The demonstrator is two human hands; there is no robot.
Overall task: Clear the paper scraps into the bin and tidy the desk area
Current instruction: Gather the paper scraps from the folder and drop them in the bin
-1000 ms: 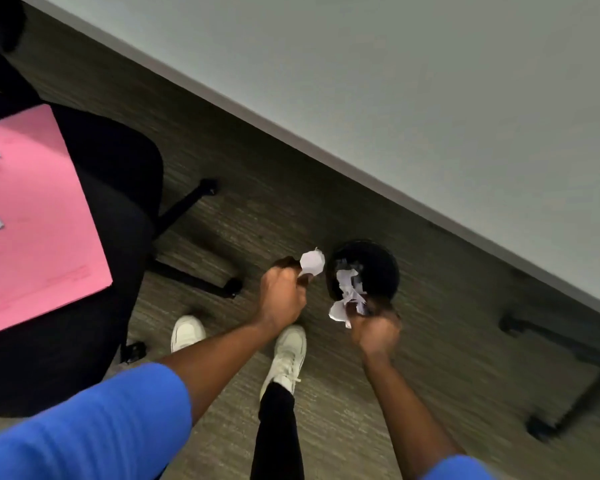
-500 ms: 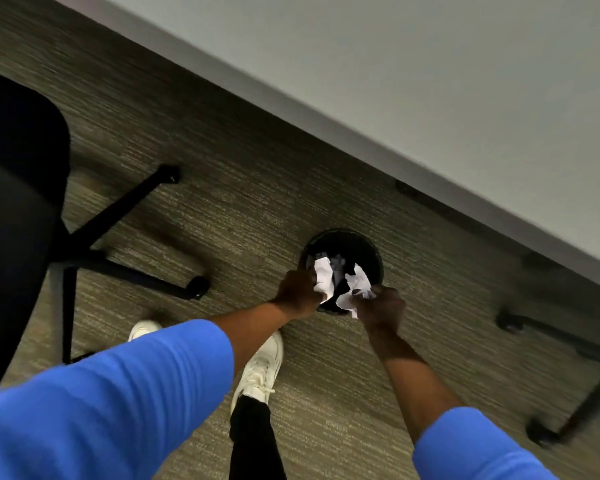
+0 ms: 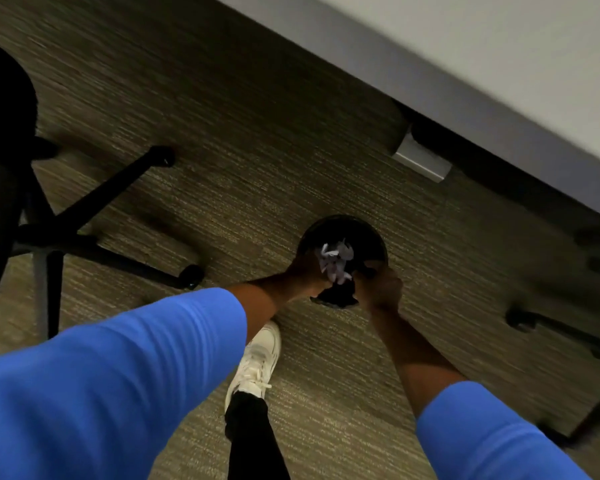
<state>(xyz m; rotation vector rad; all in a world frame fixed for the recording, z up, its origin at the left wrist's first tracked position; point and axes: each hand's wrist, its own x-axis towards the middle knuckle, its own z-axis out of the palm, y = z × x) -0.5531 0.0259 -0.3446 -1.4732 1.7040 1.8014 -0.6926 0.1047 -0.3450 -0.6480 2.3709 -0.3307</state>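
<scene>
A small round black bin [image 3: 368, 237] stands on the carpet under the desk edge. A bunch of crumpled white paper scraps [image 3: 336, 261] hangs over its opening, pinched between my two hands. My left hand [image 3: 305, 277] reaches in from the left and its fingers close on the scraps. My right hand [image 3: 381, 289] comes over the bin's near rim, fingers curled against the same bunch. Both hands cover the bin's front rim. How much paper lies inside the bin is hidden in the dark.
A black office chair base [image 3: 66, 237] with castors spreads at the left. The white desk [image 3: 499, 46] runs across the upper right, with a grey metal bracket [image 3: 421, 161] below it. Another chair's castor legs [image 3: 551, 327] lie at the right. My white shoe [image 3: 257, 362] stands just short of the bin.
Both hands have come down and together over the bin, merging their scraps into one bunch. The view has dipped closer to the floor; the pink folder on the chair has left the frame.
</scene>
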